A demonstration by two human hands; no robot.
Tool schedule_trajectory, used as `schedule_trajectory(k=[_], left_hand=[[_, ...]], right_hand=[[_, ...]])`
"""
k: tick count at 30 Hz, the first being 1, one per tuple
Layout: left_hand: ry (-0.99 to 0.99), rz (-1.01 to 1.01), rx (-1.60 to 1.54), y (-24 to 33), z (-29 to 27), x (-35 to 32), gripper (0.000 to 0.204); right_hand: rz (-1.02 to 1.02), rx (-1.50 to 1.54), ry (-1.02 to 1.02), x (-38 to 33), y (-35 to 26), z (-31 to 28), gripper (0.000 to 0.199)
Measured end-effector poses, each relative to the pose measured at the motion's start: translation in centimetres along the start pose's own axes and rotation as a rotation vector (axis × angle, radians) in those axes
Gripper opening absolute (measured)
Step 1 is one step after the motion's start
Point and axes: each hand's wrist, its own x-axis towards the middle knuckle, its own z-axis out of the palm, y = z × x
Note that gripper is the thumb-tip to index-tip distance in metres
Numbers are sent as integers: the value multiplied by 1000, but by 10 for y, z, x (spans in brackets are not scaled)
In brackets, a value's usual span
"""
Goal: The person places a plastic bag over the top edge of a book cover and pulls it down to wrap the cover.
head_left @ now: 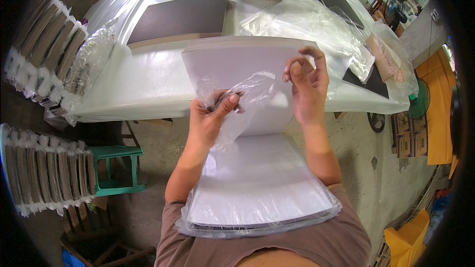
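Note:
My left hand (pixel 210 118) is closed on a crumpled piece of clear plastic film (pixel 255 94), with the thumb on top. Loosely curled and raised, my right hand (pixel 309 86) has its fingers apart and nothing visible in it. Behind both hands a thick white stack of sheets (pixel 247 57) stands tilted against the table edge, its top edge showing many layers. Below the hands, against my body, lies another white stack (pixel 262 188) inside a clear plastic bag (pixel 257 230). The film partly hides my left fingertips.
The table (pixel 109 94) is covered in plastic. On it lie a dark-topped stack (pixel 180 15) and loose clear bags (pixel 307 24). Plastic-wrapped stacks (pixel 44 39) stand at the left; more wrapped stacks (pixel 49 170) rest by a green stool (pixel 118 153). Cardboard boxes (pixel 411 136) sit at right.

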Motion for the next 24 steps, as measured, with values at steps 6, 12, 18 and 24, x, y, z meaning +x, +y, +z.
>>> schedule_trajectory(k=[6, 12, 18, 24], left_hand=[[-75, -2, 75, -1, -1, -3, 19], [-19, 16, 155, -4, -5, -9, 18], [26, 52, 189, -13, -3, -8, 19], [-54, 77, 76, -30, -8, -10, 21]], right_hand=[[313, -125, -344, -7, -6, 10, 62], [99, -22, 98, 8, -9, -12, 56], [416, 189, -223, -15, 3, 1, 53], [345, -114, -184, -10, 2, 4, 46]])
